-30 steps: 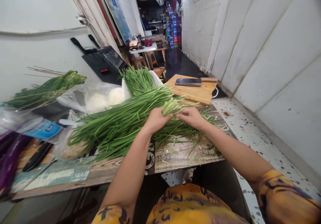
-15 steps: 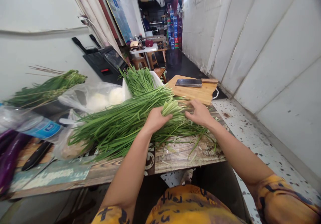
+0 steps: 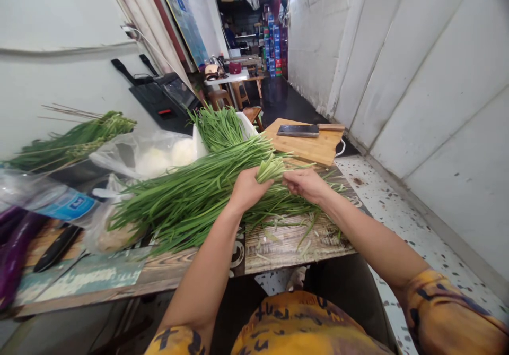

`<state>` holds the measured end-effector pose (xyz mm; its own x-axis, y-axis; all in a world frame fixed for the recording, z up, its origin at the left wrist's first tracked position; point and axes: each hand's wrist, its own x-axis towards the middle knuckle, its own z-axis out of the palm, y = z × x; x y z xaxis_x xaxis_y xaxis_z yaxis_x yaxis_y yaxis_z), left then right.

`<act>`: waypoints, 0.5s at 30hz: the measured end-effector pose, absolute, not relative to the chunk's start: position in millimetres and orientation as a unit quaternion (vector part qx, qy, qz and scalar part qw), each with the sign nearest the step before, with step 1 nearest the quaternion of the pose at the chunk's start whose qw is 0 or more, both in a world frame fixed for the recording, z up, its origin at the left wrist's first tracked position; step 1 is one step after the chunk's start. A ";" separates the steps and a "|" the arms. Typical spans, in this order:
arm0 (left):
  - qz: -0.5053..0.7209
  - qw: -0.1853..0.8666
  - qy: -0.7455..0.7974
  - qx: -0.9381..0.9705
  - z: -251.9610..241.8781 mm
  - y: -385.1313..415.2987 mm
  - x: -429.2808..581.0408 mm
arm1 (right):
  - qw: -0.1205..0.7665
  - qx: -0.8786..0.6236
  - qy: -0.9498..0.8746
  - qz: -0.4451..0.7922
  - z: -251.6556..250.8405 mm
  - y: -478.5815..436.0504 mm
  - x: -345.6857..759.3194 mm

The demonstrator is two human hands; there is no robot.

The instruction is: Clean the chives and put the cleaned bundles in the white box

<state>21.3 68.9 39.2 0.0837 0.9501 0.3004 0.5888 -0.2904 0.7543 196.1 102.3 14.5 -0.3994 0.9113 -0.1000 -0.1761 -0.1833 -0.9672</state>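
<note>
A large heap of garlic chives (image 3: 186,190) lies across the table, long green leaves to the left and pale stem ends to the right. My left hand (image 3: 249,189) is closed round a bunch of them, its cut-looking pale ends (image 3: 271,168) sticking out past the thumb. Just right of those ends, my right hand (image 3: 305,184) is closed with its fingertips pinched at the stems of the chives. Pale trimmings (image 3: 274,235) are scattered on the wood-patterned table top (image 3: 278,257) below my hands.
A cleaver (image 3: 298,130) lies on a wooden cutting board (image 3: 306,150) beyond my right hand. Behind the heap stands a white container (image 3: 248,124) of chives. Leftward are a bag of white vegetables (image 3: 155,156), a water bottle (image 3: 59,201), a black-handled knife (image 3: 58,249) and eggplants (image 3: 18,254).
My right hand has moved left to the stem ends, and its fingers have closed from a loose, spread pose into a pinch. My left hand keeps its hold on the bunch.
</note>
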 end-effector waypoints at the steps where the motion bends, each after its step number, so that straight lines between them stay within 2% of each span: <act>1: 0.392 0.230 0.550 0.701 39.7 68.5 21.6 | 0.415 -0.371 -0.475 0.681 14.3 104.2 195.9; 4: 0.387 0.224 0.555 0.702 41.9 67.4 20.5 | 0.440 -0.409 -0.482 0.638 16.2 112.4 205.0; 6: 0.393 0.216 0.566 0.692 42.7 67.3 18.7 | 0.443 -0.479 -0.557 0.514 18.6 118.6 217.6; 8: 0.400 0.212 0.577 0.680 42.3 67.9 17.2 | 0.387 -0.559 -0.648 0.342 20.1 123.9 230.9; 10: 0.401 0.215 0.581 0.675 41.1 68.9 16.3 | 0.284 -0.601 -0.719 0.202 19.2 127.4 240.1; 12: 0.402 0.222 0.579 0.674 40.3 69.6 16.1 | 0.218 -0.572 -0.782 0.119 16.0 128.4 242.7; 15: 0.404 0.220 0.584 0.669 41.3 69.1 15.9 | 0.203 -0.452 -0.867 0.052 11.5 125.9 237.8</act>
